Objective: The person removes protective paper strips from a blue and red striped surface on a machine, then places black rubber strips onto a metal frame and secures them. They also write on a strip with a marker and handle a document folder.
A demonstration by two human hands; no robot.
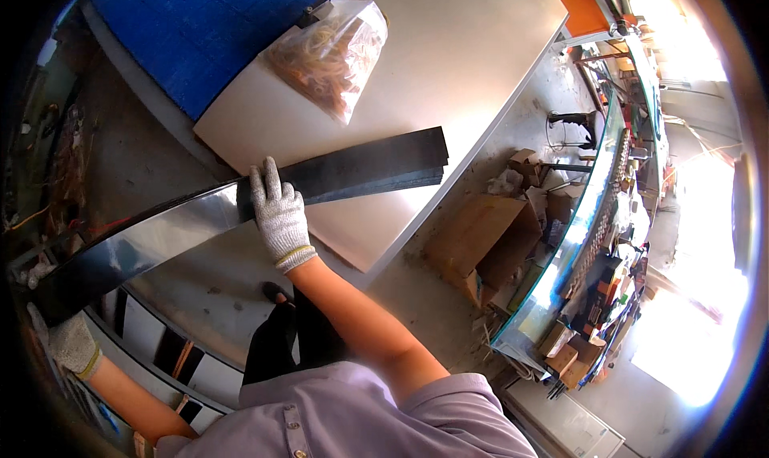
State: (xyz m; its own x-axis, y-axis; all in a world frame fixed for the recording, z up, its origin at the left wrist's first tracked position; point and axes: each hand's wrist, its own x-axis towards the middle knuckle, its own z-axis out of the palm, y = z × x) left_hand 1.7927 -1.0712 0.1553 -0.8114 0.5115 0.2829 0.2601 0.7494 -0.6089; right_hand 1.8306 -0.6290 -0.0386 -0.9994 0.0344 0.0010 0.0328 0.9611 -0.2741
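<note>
The right hand (279, 214) is reaching forward, arm extended, its gloved fingers (268, 182) lying flat and released across the long black strips (352, 170) near the bench's (448, 66) front edge. The left hand (68, 342) is gripping the strips' far-left end, fingers clenched around it.

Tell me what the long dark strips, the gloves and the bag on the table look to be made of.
Long dark strips: thin, glossy where light glints, probably plastic or coated sheet.
Gloves on the left hand and right hand: white knitted fabric.
Bag: clear, crinkled plastic film.
</note>
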